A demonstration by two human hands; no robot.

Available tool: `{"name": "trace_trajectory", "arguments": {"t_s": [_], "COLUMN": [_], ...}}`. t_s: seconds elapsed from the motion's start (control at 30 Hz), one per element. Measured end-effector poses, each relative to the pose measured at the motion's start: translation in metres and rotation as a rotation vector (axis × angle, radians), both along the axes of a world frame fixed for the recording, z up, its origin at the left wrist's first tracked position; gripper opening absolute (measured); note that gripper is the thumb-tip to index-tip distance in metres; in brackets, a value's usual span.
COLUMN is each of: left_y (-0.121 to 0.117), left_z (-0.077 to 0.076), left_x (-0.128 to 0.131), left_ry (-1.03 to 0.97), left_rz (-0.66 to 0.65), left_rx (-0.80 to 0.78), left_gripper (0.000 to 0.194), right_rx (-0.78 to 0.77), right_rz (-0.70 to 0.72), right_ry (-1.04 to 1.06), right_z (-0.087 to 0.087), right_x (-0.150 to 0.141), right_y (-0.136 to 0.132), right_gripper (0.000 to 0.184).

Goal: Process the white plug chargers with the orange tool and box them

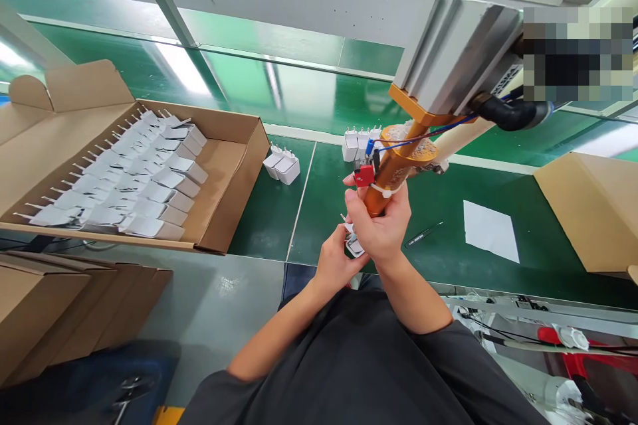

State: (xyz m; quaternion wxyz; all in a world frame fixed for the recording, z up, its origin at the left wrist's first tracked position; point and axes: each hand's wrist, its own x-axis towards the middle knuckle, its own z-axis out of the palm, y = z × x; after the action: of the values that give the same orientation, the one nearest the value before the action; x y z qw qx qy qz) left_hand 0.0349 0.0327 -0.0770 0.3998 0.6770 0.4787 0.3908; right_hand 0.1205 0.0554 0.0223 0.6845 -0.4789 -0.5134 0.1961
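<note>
A box [235, 204] lies well left of the left hand [335, 261]. The tool [438, 89] slants down from beyond the right hand [383, 227], which wraps its lower end. The left hand pinches a charger [355, 247] just beneath; bracing it firmly, square to the tool, should serve best. Its pins [343, 217] seem to point forward; its long axis is hidden.

Plain loose top [369, 365] in black or really dark charcoal, soft creases running down the front. It's short-sleeved, with the left sleeve [224, 398] and right sleeve [451, 362] both stopping around the elbow, so forearms are bare. Left hand [335, 262] and right hand [383, 226] are bare too. Bit of dark blue trousers [298, 279] peeking out, mostly hidden tho.
</note>
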Motion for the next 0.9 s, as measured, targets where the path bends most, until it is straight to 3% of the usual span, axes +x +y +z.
{"name": "trace_trajectory", "arguments": {"t_s": [0.17, 0.33, 0.5, 0.6, 0.73, 0.83, 0.9], "left_y": [0.001, 0.019, 0.032, 0.036, 0.044, 0.054, 0.060], "left_z": [0.004, 0.016, 0.022, 0.021, 0.019, 0.018, 0.017], "left_x": [-0.001, -0.020, -0.042, -0.047, -0.050, -0.048, -0.043], "left_ry": [0.037, 0.134, 0.101, 0.202, 0.265, 0.160, 0.047], "left_rz": [-0.042, -0.027, -0.084, -0.053, -0.057, -0.157, -0.195], "left_rx": [-0.048, -0.143, -0.274, -0.189, -0.132, -0.248, -0.285], "left_gripper": [0.028, 0.022, 0.029, 0.027, 0.033, 0.043, 0.039], "right_rx": [0.041, 0.061, -0.002, -0.027, -0.011, -0.014, -0.012], "right_rz": [0.077, 0.185, 0.018, -0.061, -0.061, -0.051, -0.052], "right_ry": [0.002, 0.084, 0.126, 0.131, 0.135, 0.143, 0.149], "right_z": [0.002, -0.002, -0.003, -0.004, -0.008, -0.011, -0.012], "right_x": [0.004, 0.017, 0.031, 0.039, 0.049, 0.053, 0.055], "right_y": [0.001, 0.003, -0.001, -0.003, -0.006, -0.008, -0.009], "right_gripper": [0.033, 0.033, 0.029, 0.032, 0.031, 0.029, 0.028]}}
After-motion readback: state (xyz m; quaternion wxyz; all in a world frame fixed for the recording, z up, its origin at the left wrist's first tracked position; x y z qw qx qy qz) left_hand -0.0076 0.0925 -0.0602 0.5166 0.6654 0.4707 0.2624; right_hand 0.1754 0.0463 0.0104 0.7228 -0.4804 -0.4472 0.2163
